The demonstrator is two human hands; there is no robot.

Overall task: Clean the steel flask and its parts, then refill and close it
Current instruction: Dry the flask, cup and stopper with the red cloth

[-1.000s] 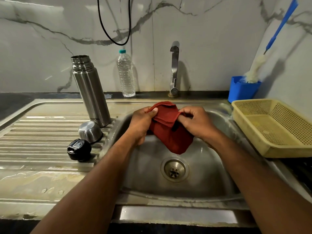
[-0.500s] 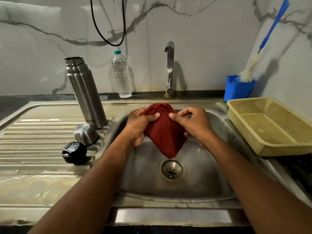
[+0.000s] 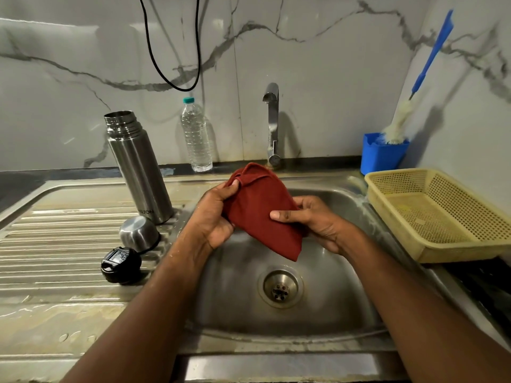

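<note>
Both hands hold a red cloth [image 3: 258, 214] above the sink basin [image 3: 326, 305]. Left hand [image 3: 214, 214] has its grip clenched on the cloth's upper left edge, thumb on top near a bunched fold, other fingers curled under. Right hand [image 3: 312, 219] grasps the cloth from the right, thumb laid flat across the front of the fabric, fingers behind it & mostly hidden. The cloth hangs in a rough triangle, its lower tip pointing down toward the drain [image 3: 280, 289] w/o touching it.

Left of the basin, on the ribbed drainboard [image 3: 55, 244], the steel flask [image 3: 138, 167] stands upright w/ its mouth open, threads bare. Just in front of it sits the steel cup lid [image 3: 139, 234], turned upside down, and just beside that, nearer the person, the black stopper [image 3: 121, 264]. The flask & both parts are apart from the hands.

Behind the basin, the tap [image 3: 272, 125] rises against the marble wall, no water visible from it. A clear plastic water bottle [image 3: 197, 136] w/ a teal cap stands on the back ledge, between flask & tap. A black cable [image 3: 171, 78] loops down the wall above it. At right, a blue holder [image 3: 383, 156] carries a bottle brush [image 3: 398, 125] w/ a blue handle leaning on the wall. Next to it a yellow perforated basket [image 3: 442, 239] rests on the desk, beside the sink rim.
</note>
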